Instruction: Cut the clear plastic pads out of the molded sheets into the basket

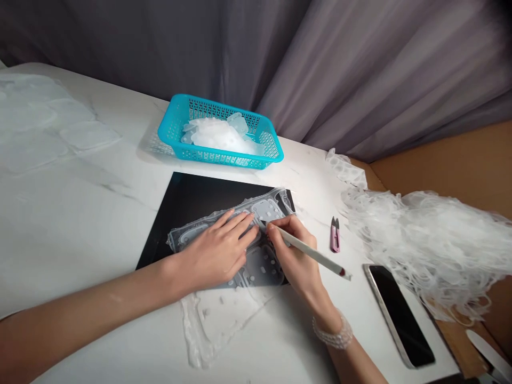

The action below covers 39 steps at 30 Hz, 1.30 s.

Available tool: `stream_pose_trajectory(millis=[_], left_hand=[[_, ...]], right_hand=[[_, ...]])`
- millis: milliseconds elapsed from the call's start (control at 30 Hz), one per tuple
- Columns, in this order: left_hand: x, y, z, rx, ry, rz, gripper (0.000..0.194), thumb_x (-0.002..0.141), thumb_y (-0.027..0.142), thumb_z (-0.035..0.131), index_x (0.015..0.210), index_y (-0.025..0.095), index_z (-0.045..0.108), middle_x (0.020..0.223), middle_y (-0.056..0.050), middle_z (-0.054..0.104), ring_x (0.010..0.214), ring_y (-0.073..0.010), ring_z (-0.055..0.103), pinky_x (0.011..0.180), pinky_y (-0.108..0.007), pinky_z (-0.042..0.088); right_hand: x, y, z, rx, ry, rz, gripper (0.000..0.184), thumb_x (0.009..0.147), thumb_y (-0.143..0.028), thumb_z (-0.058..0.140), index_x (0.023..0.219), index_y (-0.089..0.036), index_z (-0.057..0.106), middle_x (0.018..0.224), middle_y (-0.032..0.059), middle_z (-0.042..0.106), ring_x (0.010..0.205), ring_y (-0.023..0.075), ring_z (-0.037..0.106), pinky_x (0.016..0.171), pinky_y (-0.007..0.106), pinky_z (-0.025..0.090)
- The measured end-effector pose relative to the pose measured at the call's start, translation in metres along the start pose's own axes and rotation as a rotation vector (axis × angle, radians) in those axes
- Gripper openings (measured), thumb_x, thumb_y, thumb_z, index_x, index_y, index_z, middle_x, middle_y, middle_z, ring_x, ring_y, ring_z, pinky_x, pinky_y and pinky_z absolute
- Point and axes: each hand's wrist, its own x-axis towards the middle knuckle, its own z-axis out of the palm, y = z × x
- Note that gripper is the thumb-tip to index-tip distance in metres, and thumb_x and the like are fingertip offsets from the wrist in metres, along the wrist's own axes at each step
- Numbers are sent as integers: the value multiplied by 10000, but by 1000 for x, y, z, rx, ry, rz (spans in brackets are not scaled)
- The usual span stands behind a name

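A translucent, flexible sheet [262, 261] with raised rounded shapes lies partly over a black mat [192, 194], its near corner on the white table. My left hand [224, 248] rests flat on the sheet, fingers stretched out, holding nothing. Between the fingers and thumb of my right hand [296, 250] is a slim white pen-like tool [316, 254], gripped like a pencil. Its dark tip meets the sheet just beyond my left fingertips; whether it is a blade cannot be made out.
Behind the mat stands a blue perforated basket [224, 158] holding translucent pieces [220, 133]. Pink thread snips [335, 237] and a phone [398, 314] lie to the right, beside a heap of stringy clear scraps [432, 240]. More translucent sheets [44, 122] lie far left.
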Motion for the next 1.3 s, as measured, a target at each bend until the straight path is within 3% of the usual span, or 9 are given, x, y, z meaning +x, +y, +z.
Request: stream_pose_trajectory(millis=[200,433,600,700,900,967,1067,1200,1300], left_hand=[[1,2,-2,232,-2,60,431,952,168,386,1331,38,547,1450,-226,523,1411,-312,428,1194,-485,274],[1,1,0,239,10,62,447,956,181,373,1332,22,555,1439,-229,533,1396,-319,445,1180,-497,298],[1,1,1,228,3,36,459,958,186,360,1339,30,564,1457,-222,518,1395,-316,448,1175,-502,313],[1,1,1,231,-17,38,478,955,189,361,1360,24,551,1466,-219,511,1399,-319,442,1174,-505,314],[1,-1,1,240,9,51,469,952,176,346,1324,17,582,1452,-226,524,1377,-313,471,1171,-499,319],[1,-2,1,242,22,54,471,958,177,338,1330,13,577,1439,-222,539,1374,-310,476,1172,-498,317],[1,-2,2,250,47,74,472,967,179,326,1326,10,581,1396,-218,580,1349,-312,503,1156,-504,337],[0,-3,5,226,70,62,475,962,180,337,1339,17,577,1392,-208,587,1328,-297,527,1169,-488,329],[-2,-5,7,194,69,26,500,963,197,354,1400,31,531,1459,-188,531,1376,-287,480,1198,-471,296]], right_hand=[[3,-6,5,-117,-79,-79,166,945,-260,545,786,-216,537,653,-38,595,502,96,470,492,244,365],[6,-4,13,-243,-75,-185,142,955,-193,508,814,-217,501,670,-25,595,497,100,452,500,252,353],[-2,-6,7,-377,-111,-279,201,955,-139,459,779,-226,415,655,-26,541,495,106,391,502,267,329],[-5,0,5,-432,-110,-383,221,958,-115,438,768,-226,416,673,-2,529,559,134,454,540,278,383],[9,18,11,-567,-137,-643,239,994,-98,375,861,-186,552,862,105,640,792,225,587,726,371,527],[15,20,10,-575,-123,-655,215,1005,-121,388,989,-151,601,1075,172,672,1006,270,625,863,423,546],[18,19,10,-596,-211,-663,316,1005,-108,369,1233,-123,587,1285,204,635,1236,303,575,1007,487,510],[17,15,13,-483,-299,-623,398,969,-67,374,1265,-150,626,1230,172,676,1187,289,620,1007,474,516],[22,20,-1,-161,-94,-435,359,969,-115,409,1158,-212,699,1115,98,730,1067,237,681,966,424,542]])
